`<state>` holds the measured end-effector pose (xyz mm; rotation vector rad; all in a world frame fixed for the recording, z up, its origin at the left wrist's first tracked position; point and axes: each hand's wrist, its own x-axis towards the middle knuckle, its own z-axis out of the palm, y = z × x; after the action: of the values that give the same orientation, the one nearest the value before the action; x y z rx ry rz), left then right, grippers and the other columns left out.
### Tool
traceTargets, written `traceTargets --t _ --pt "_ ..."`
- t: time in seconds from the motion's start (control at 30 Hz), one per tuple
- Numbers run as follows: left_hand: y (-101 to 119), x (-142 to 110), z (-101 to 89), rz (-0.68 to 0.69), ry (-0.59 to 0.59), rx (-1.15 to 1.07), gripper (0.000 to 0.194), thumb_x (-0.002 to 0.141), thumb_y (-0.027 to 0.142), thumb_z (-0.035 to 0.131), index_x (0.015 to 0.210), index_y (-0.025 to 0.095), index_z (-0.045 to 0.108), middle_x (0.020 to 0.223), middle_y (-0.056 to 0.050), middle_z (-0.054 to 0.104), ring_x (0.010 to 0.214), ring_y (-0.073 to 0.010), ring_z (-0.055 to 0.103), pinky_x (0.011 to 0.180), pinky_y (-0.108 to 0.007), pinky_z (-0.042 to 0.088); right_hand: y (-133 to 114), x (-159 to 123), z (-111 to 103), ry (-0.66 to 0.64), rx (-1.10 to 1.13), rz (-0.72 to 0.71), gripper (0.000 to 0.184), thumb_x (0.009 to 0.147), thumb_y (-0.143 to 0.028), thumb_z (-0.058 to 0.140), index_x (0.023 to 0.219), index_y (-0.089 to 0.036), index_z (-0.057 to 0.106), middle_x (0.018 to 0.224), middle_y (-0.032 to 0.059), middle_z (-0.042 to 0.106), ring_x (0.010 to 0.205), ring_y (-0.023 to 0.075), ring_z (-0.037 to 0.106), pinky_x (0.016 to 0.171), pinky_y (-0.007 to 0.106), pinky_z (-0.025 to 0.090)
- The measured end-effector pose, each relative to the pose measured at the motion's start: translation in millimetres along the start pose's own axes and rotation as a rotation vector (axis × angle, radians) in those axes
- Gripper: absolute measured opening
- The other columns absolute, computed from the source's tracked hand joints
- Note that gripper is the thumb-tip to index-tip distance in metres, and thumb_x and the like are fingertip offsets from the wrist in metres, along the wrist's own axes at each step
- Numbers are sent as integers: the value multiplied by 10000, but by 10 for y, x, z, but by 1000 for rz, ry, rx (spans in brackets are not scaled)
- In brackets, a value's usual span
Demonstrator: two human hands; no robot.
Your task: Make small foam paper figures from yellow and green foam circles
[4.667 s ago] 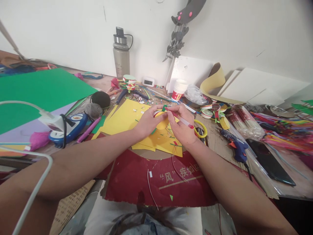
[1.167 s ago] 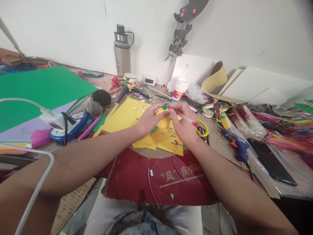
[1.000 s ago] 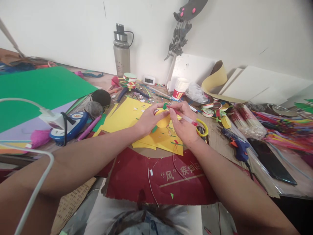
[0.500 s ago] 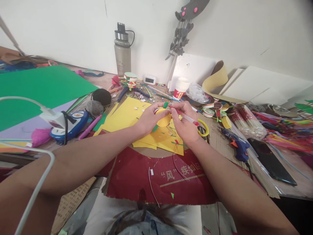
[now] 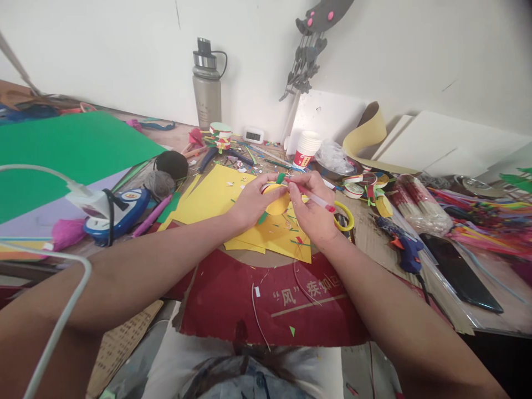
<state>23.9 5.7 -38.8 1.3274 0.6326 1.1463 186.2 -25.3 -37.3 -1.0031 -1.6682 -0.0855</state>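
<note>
In the head view my left hand (image 5: pixel 253 202) is closed round a small round paper drum (image 5: pixel 277 203) with a yellow face and green paper tabs. A green tab (image 5: pixel 280 178) sticks up at its far edge. My right hand (image 5: pixel 313 208) is closed on a red pen (image 5: pixel 318 200) with a clear barrel, its tip end close to the green tab. Whether the tip touches the tab I cannot tell. Both hands are above yellow paper sheets (image 5: pixel 208 205) strewn with small scraps. Yellow-handled scissors (image 5: pixel 348 219) lie beside my right wrist, partly hidden by it.
A red cardboard sheet (image 5: pixel 233 310) lies at the front. On the right are a blue glue gun (image 5: pixel 409 252), a black phone (image 5: pixel 461 274) and several finished paper drums (image 5: pixel 366 191). Paper cups (image 5: pixel 306 149) and a bottle (image 5: pixel 206 91) stand behind. A blue power strip (image 5: pixel 118 216) sits left.
The pen in my right hand shifts slightly near the green tab, which tilts a little. Both hands keep their holds. The whole view has moved slightly.
</note>
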Motion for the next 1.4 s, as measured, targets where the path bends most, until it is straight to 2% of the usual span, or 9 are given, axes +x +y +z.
traceTargets --t 1.4 --pt "11 -8 3 24 -13 -1 454 749 490 928 1035 184 753 1158 -71 807 1143 -234 706 1049 -378 540 -36 14 -7 13 -53 -7 95 1034 -324 605 977 -264 654 883 12 756 815 202 736 774 371 594"
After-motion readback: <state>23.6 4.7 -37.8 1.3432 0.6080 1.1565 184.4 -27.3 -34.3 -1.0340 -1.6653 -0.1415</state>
